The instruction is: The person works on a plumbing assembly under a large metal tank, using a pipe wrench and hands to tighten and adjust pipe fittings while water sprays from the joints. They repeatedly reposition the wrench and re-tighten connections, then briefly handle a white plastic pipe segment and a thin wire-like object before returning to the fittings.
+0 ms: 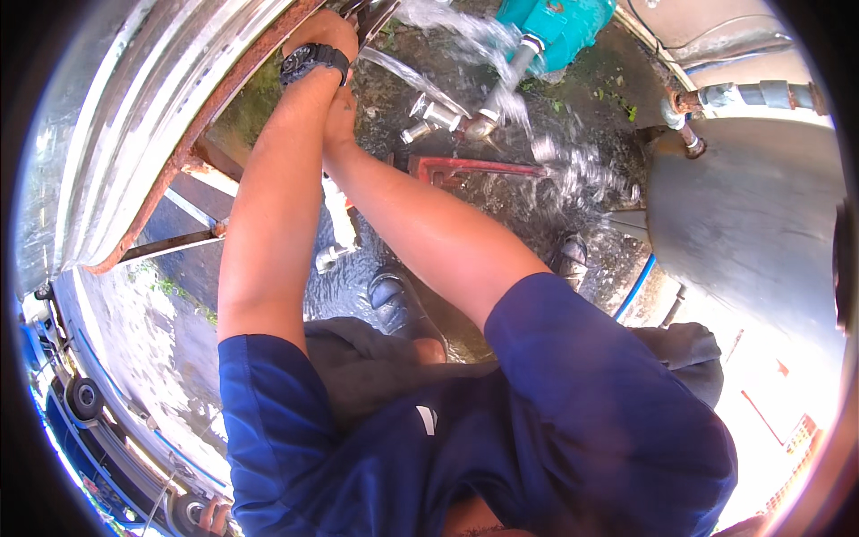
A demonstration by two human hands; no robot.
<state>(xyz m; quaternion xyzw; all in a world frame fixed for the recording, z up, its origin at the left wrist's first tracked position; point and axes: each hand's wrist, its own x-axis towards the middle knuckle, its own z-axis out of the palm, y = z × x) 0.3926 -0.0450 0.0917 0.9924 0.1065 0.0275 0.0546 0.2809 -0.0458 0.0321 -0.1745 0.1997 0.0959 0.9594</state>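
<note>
Wristwatch (312, 61): black. Pump housing (548, 27): teal, with a grey-white pipe (512, 79) below it; pipe wrench (474, 167): red; hose (634, 288): blue. Tank (134, 107): silver with a rust-brown rim; sleeves (573, 394): dark navy; boots (398, 304): black, wet.

Wet ground (501, 192) under a red wrench (474, 167) and boots (398, 304).

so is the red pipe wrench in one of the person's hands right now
No, the red pipe wrench lies on the wet ground among the spraying water, while the left hand and right hand are up by the tank's rusty rim.
</note>
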